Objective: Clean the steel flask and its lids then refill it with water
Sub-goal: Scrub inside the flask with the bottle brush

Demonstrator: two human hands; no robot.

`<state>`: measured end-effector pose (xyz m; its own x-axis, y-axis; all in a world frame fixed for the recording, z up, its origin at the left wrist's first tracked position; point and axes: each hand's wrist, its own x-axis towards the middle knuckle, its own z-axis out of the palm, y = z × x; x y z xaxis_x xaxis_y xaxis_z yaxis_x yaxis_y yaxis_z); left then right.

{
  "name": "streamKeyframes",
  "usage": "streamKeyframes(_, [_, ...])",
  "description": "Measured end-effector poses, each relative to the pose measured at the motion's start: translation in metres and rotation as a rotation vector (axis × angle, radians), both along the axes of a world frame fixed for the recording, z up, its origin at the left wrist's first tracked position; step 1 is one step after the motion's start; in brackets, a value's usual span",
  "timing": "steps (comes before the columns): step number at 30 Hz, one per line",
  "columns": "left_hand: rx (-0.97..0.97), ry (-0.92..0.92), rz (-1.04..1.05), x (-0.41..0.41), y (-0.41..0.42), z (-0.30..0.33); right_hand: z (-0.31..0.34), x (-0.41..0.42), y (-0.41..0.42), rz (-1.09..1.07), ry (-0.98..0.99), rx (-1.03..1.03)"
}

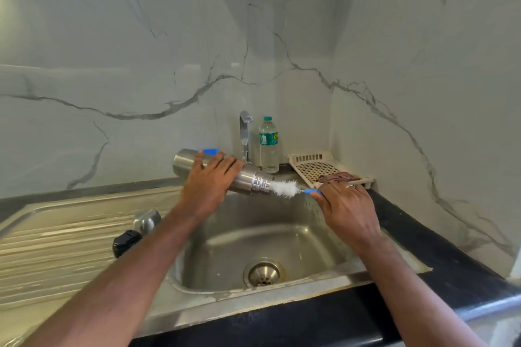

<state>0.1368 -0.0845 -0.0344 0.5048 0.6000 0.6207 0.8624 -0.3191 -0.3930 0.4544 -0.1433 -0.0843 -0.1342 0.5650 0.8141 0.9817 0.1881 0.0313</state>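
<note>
Marble-veined wall corner; steel sink [282,236] set in a dark counter [439,256], ribbed drainboard [56,245] to the left.

Steel flask [248,176] held in the air over the back of the basin. Left hand [210,177] wraps its body from above. Long axis near horizontal, tilted slightly down to the right; threaded mouth points right, base points left.

Right hand [348,205] grips the blue handle of the bottle brush [284,188]; white bristles sit at the mouth, mostly outside.

Steel lid [148,220] and black lid [126,242] rest on the drainboard, close together. Tap [244,132] shows no running water.

Risks (judgement):
- Wet steel may slip in the one-handed hold and drop into the basin.
- Brush off-axis could catch on the threads and spray.
- Left forearm passes near the lids and could knock them.
</note>
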Motion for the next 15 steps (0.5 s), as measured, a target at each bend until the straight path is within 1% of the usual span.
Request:
streamKeyframes(3, [0.005,0.075,-0.01,-0.019,-0.008,0.018,0.002,-0.009,0.003,0.076,0.015,0.038])
streamKeyframes(5, [0.012,0.099,-0.032,-0.029,-0.013,0.026,0.002,-0.016,0.0,0.109,0.009,0.077])
streamKeyframes(7, [-0.003,0.114,-0.041,-0.034,-0.016,0.03,0.004,-0.02,-0.004,0.117,-0.004,0.074])
streamKeyframes(10, [-0.09,0.107,-0.044,-0.035,-0.015,0.032,0.006,-0.017,-0.01,0.097,0.0,0.003])
streamKeyframes(15, [-0.213,0.077,-0.025,-0.031,-0.006,0.039,0.01,-0.014,-0.022,0.036,0.066,-0.132])
